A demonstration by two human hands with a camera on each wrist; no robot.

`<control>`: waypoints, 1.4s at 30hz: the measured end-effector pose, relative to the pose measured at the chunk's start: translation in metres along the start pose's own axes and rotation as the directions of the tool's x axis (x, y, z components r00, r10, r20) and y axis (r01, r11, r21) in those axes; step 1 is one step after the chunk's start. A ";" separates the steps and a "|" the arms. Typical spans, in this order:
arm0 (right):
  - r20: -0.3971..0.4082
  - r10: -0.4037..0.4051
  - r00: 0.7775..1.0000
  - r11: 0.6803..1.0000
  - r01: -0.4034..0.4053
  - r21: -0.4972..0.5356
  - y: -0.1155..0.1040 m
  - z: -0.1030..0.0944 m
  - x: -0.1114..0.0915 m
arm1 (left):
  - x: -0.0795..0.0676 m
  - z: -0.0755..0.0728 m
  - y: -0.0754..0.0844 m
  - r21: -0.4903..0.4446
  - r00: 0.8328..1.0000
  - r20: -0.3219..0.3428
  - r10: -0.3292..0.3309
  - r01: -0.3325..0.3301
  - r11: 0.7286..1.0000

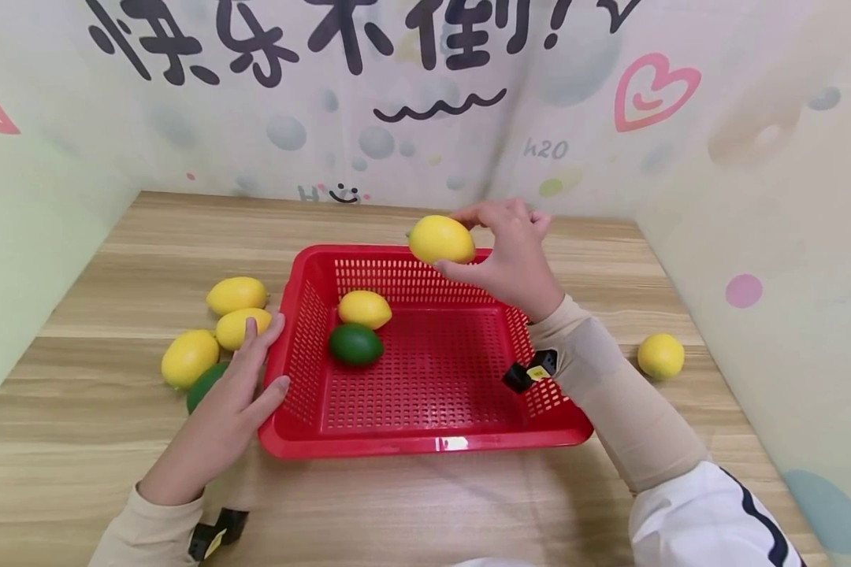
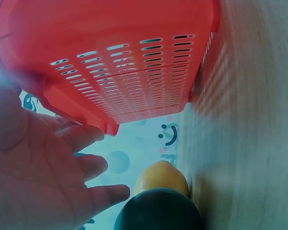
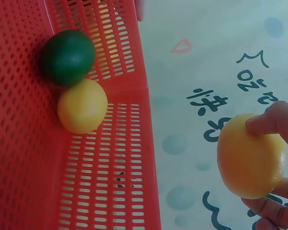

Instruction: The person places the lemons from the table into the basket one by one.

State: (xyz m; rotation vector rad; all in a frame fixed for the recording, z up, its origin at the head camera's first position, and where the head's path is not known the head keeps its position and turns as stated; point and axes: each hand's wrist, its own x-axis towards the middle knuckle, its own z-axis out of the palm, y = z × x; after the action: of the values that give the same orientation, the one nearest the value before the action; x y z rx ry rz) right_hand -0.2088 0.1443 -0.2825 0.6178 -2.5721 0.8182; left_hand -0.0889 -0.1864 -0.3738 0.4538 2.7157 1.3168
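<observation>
My right hand (image 1: 514, 256) pinches a yellow lemon (image 1: 441, 239) between thumb and fingers, above the far rim of a red plastic basket (image 1: 425, 446). The right wrist view shows the thumb laid on the side of this lemon (image 3: 247, 158). Inside the basket, at its left end, a lemon (image 1: 365, 309) lies against a dark green lemon-shaped fruit (image 1: 356, 345). My left hand (image 1: 230, 405) is at the basket's left rim, thumb and fingertips right at the edge. In the left wrist view its fingers (image 2: 93, 165) are extended beside the perforated basket wall (image 2: 134, 72).
Left of the basket lie several lemons (image 1: 190, 358) and a green fruit (image 1: 206, 386), partly behind my left hand. One more lemon (image 1: 661, 357) sits on the wooden table (image 1: 99, 441) to the right. A printed wall covering (image 1: 241, 150) rises behind the table.
</observation>
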 end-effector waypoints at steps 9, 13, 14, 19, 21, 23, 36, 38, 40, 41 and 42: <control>0.052 -0.055 0.997 0.998 0.053 0.032 -0.005 0.016 -0.004 | -0.001 0.000 -0.001 -0.001 1.000 0.000 0.003 -0.003 1.000; 0.072 -0.080 0.994 0.996 0.078 0.041 -0.007 0.023 -0.005 | -0.001 0.001 -0.001 -0.001 1.000 0.000 0.007 -0.007 1.000; 0.073 -0.083 0.994 0.996 0.081 0.038 -0.007 0.024 -0.005 | -0.001 0.001 -0.001 -0.002 1.000 -0.001 0.008 -0.008 1.000; 0.096 -0.088 0.991 0.996 0.085 0.034 -0.009 0.028 -0.007 | -0.001 0.001 -0.001 -0.006 1.000 -0.001 0.008 -0.008 1.000; 0.116 -0.088 0.989 0.996 0.086 0.020 -0.010 0.029 -0.007 | -0.001 0.000 -0.001 -0.010 1.000 0.000 0.009 -0.009 1.000; 0.132 -0.094 0.987 0.996 0.094 0.011 -0.011 0.032 -0.008 | -0.001 0.000 -0.001 -0.013 1.000 -0.001 0.010 -0.010 1.000; 0.183 -0.147 0.972 0.989 0.146 0.016 -0.014 0.040 -0.012 | -0.001 0.001 -0.001 -0.010 1.000 -0.002 0.010 -0.010 1.000; 0.190 -0.157 0.969 0.988 0.154 0.029 -0.014 0.041 -0.012 | -0.001 0.001 0.000 -0.012 1.000 -0.003 0.015 -0.015 1.000; 0.202 -0.163 0.966 0.987 0.157 0.042 -0.014 0.042 -0.013 | -0.001 0.000 0.000 -0.012 1.000 -0.006 0.018 -0.018 1.000; 0.210 -0.166 0.964 0.986 0.160 0.045 -0.014 0.042 -0.013 | -0.001 0.000 0.001 -0.014 1.000 -0.008 0.020 -0.020 1.000; 0.220 -0.168 0.961 0.986 0.162 0.045 -0.015 0.043 -0.013 | -0.001 0.000 0.001 -0.016 1.000 -0.008 0.021 -0.021 1.000</control>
State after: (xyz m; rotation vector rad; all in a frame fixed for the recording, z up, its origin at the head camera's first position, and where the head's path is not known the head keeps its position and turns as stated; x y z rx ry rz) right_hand -0.1995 0.1111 -0.3150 0.9693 -2.6640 0.7666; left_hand -0.0878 -0.1861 -0.3734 0.4774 2.7124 1.3471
